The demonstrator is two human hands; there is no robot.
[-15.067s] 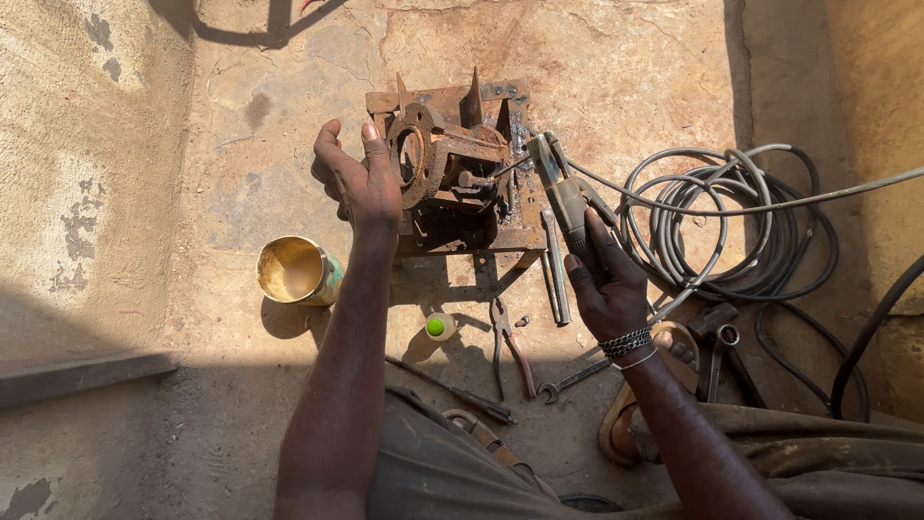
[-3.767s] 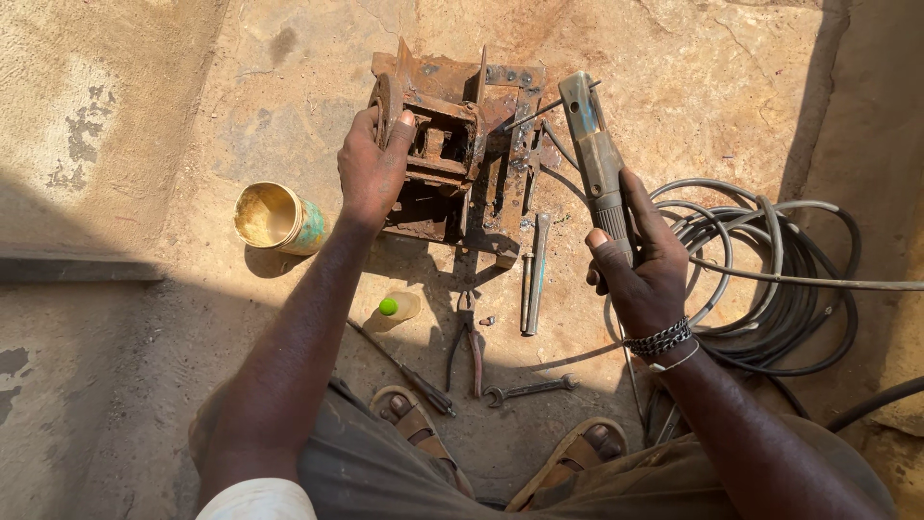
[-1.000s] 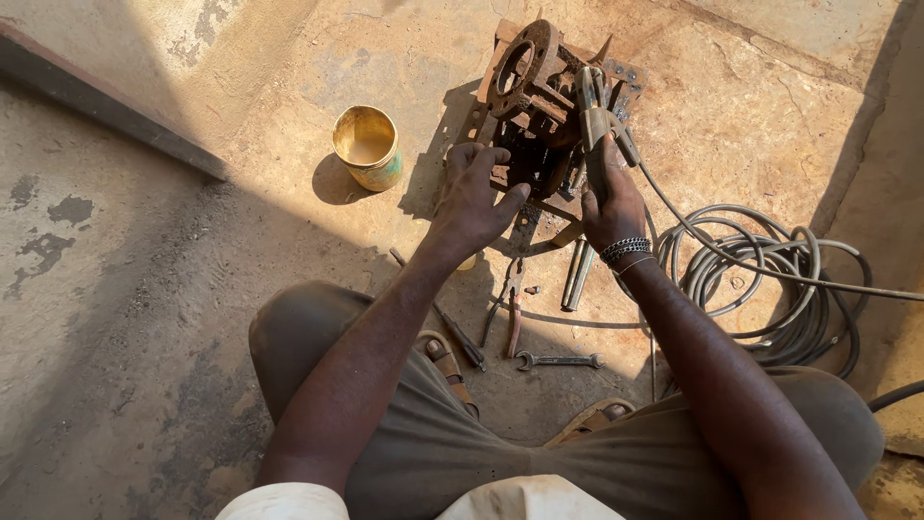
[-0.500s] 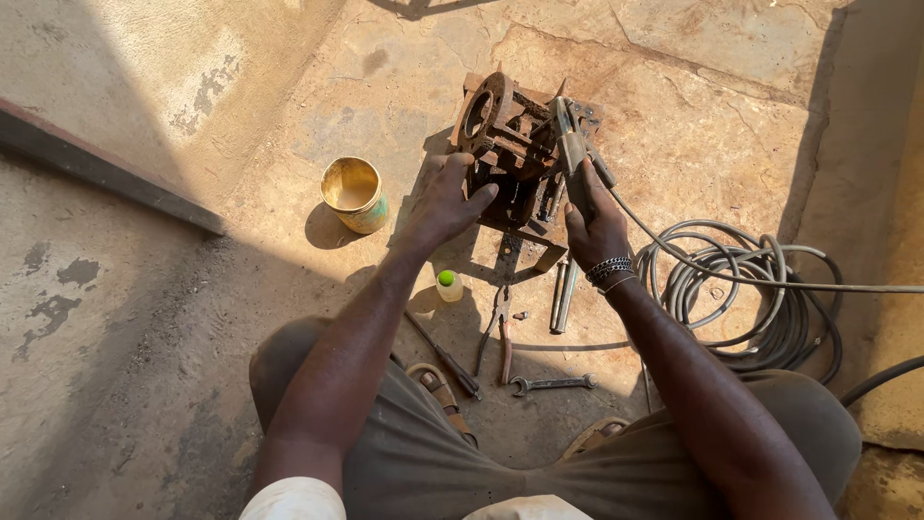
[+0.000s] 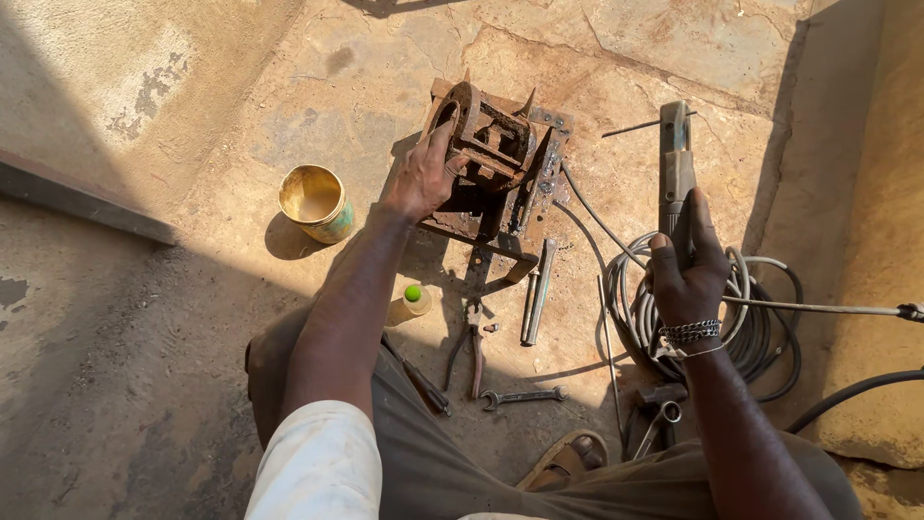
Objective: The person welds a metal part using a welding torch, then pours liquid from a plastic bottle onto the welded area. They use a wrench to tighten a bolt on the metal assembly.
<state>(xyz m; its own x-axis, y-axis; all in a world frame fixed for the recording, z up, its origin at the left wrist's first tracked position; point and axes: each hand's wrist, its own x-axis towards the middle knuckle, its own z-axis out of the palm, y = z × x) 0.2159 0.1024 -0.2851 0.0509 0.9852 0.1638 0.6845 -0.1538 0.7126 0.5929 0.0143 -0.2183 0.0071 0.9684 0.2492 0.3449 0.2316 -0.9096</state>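
Left hand steadies the rusty assembly, right hand holds the electrode holder clear.

Your left hand [image 5: 421, 178] rests on the rusty metal assembly [image 5: 496, 164] on the stone floor [image 5: 674, 39], fingers curled over its round ring at the near left corner. Keep that grip low and firm so the piece sits flat. Your right hand [image 5: 685, 274] is closed tight around the welding electrode holder [image 5: 674, 173], tip pointing away, well to the right of the assembly and above the coiled cable [image 5: 751, 318]. Bring the holder in slowly, wrist straight, and keep your left fingers off the seam you aim at. Pliers [image 5: 472, 351], a spanner [image 5: 525, 396] and the tin can [image 5: 316, 203] lie near; mind the cable loop.
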